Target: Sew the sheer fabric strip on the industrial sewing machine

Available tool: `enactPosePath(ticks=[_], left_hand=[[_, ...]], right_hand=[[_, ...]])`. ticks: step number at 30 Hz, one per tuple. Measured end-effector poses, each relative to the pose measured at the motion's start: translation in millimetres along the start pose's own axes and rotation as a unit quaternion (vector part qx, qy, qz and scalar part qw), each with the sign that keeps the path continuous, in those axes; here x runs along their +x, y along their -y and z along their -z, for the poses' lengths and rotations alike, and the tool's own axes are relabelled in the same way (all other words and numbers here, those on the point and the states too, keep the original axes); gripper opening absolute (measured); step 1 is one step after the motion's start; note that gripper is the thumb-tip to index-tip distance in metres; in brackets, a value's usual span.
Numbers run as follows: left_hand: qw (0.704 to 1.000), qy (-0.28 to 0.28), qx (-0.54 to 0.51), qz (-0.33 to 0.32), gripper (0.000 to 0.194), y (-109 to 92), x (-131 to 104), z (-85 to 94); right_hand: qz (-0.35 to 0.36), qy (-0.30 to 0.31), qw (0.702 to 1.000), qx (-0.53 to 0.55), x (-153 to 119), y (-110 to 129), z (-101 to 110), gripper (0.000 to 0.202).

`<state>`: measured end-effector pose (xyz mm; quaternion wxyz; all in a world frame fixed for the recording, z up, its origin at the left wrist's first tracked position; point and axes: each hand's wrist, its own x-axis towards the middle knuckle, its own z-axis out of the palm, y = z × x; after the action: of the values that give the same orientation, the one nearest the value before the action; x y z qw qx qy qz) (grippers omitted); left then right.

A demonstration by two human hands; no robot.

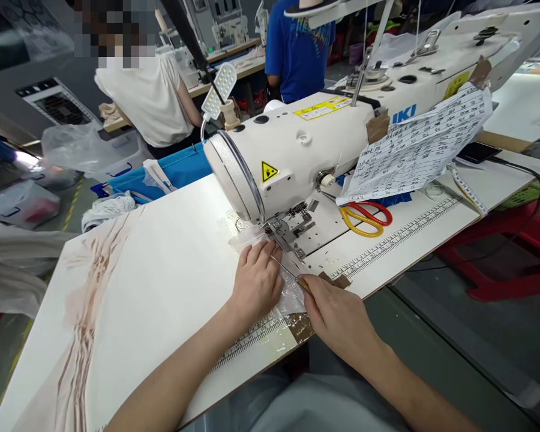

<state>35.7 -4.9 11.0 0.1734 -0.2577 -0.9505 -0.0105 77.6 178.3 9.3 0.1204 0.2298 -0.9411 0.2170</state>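
Observation:
My left hand (257, 279) lies with its fingers flat on thin, sheer pale fabric (243, 239), just in front of the needle area of a white sewing machine (297, 159). My right hand (339, 309) is closed around the wooden handle of an awl (306, 288). The awl's thin metal shaft slants up and left, its tip close to my left fingers near the presser foot. Beneath the hands, clear plastic (292, 297) covers part of the table front. How the fabric sits under the foot is hidden by my fingers.
Red-and-yellow-handled scissors (364, 217) lie right of the needle area. A handwritten sheet (423, 147) leans on the machine, near a phone (479, 152) and tape measure (468, 191). Gathered pinkish fabric (87, 318) lies along the table's left side. Two people (146, 99) are beyond the table.

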Motion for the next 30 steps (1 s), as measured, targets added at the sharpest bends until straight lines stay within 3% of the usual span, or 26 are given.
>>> enactPosePath(ticks=[4,10,16,30], left_hand=[[1.000,-0.008,-0.002,0.004,0.038,-8,-2,-1.1],[1.000,0.018,0.015,-0.005,0.040,-4,-2,-1.1],[1.000,0.009,0.006,0.002,0.039,-11,-3,1.2],[0.999,0.037,0.018,-0.005,0.041,-13,-6,2.2]], right_hand=[[0.006,-0.009,1.000,0.006,-1,-3,3,0.024],[-0.023,-0.070,0.996,0.059,-8,-23,10,0.024],[-0.081,-0.048,0.980,0.178,-14,-37,8,0.025],[-0.084,-0.052,0.976,0.192,-13,-36,8,0.024]])
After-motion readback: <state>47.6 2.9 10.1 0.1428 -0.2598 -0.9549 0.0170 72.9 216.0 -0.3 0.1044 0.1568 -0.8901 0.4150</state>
